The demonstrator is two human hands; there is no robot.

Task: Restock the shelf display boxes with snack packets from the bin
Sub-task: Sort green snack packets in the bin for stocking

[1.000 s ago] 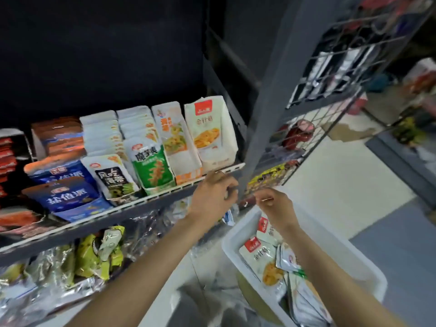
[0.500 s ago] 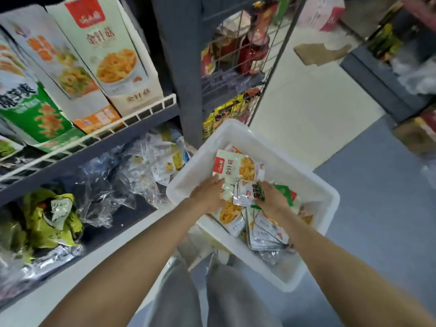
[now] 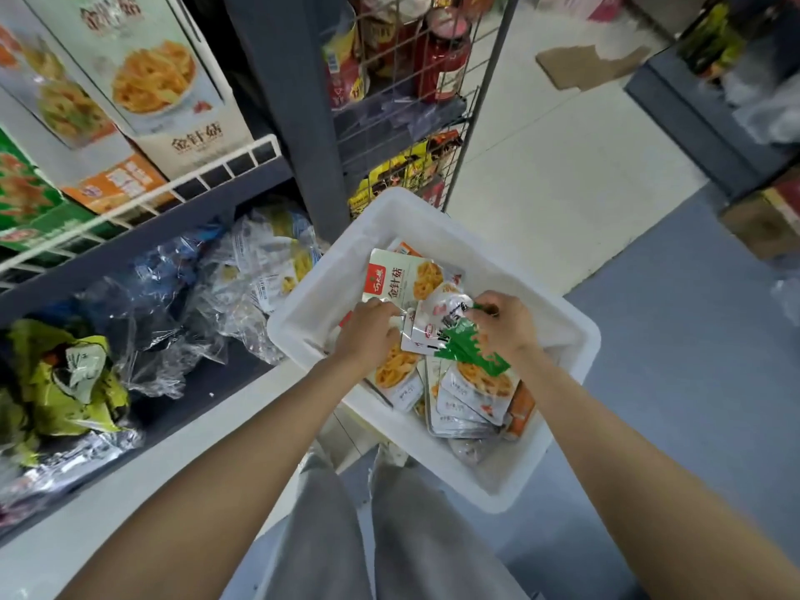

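Head view: both hands reach into a white bin point(image 3: 575, 335) of snack packets on the floor beside a shelf. The left hand point(image 3: 368, 335) pinches the edge of a pale packet point(image 3: 428, 326) atop the pile, while the right hand point(image 3: 504, 329) curls its fingers around a green packet point(image 3: 469, 350) lifted just above the others. Display boxes point(image 3: 182, 93) stand upright on the shelf at upper left, behind a white wire rail point(image 3: 216, 175); clear bags point(image 3: 173, 313) lie on the tier below.

Head-worn view, steeply down, close.
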